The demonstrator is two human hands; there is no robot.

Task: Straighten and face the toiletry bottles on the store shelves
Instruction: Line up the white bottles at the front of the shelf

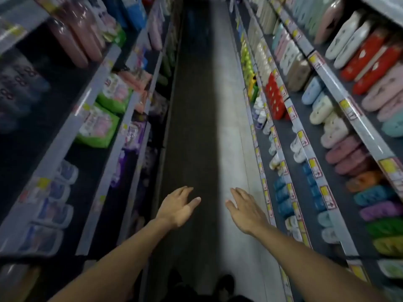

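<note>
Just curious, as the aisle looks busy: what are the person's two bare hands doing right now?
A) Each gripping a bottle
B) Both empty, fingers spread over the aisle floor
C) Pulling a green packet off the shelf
B: the left hand and right hand hang open over the grey aisle floor, touching nothing.

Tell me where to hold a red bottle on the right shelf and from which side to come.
Judging by how it stands, grip a red bottle across its narrow sides, coming from the aisle with the right hand. The bottles are packed in a row behind the price rail, so only their aisle-facing fronts seem free.
</note>
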